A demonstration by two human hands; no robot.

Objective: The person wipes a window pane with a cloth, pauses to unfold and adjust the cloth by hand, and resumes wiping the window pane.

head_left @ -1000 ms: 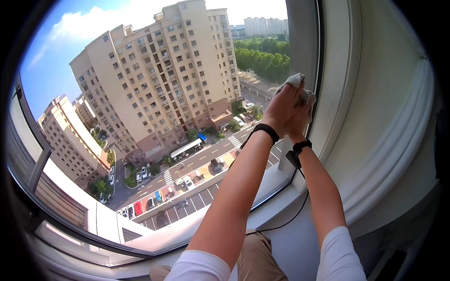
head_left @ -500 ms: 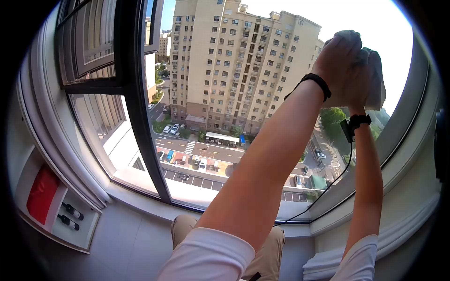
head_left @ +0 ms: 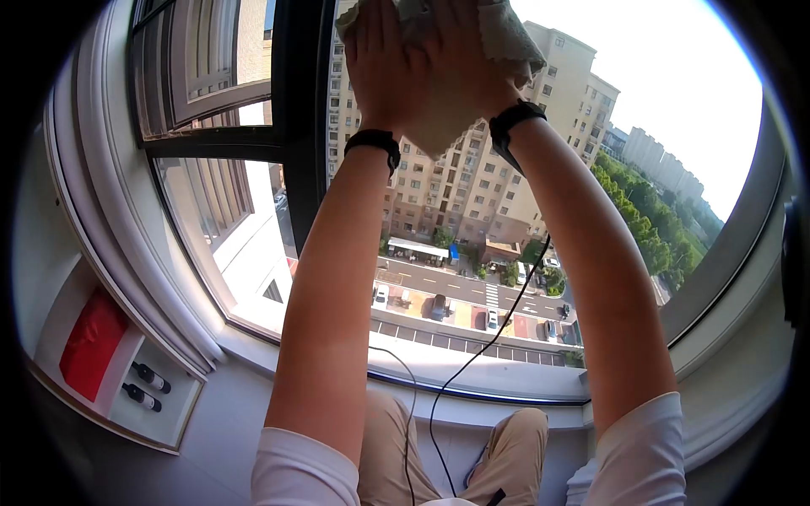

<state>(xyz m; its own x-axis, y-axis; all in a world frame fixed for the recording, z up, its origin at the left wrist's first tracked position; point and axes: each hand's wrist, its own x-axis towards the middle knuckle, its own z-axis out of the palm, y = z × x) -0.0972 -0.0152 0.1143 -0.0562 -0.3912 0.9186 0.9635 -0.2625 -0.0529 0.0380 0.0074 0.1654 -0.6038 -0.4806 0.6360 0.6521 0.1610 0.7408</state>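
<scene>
A grey-green cleaning cloth [head_left: 447, 122] is pressed against the large window pane [head_left: 574, 181] near the top of the view. My left hand [head_left: 384, 72] lies on the cloth's left part, fingers pointing up and pressing it to the glass. Right beside it, my right hand [head_left: 468, 63] holds the same cloth, whose folded edge hangs out past the fingers on the right. The fingertips of both hands are partly cut off or covered by the cloth. Each wrist wears a black band, and thin cables hang down below my arms.
A dark window frame post [head_left: 304, 118] stands just left of my hands, with an opened casement [head_left: 215, 76] beyond it. The sill [head_left: 472, 409] runs above my knees. At lower left, a shelf niche holds a red item [head_left: 93, 346] and two dark bottles [head_left: 148, 388].
Both hands have swept the cloth leftward and up across the glass, from the right side to near the frame post. The view has turned slightly right.
</scene>
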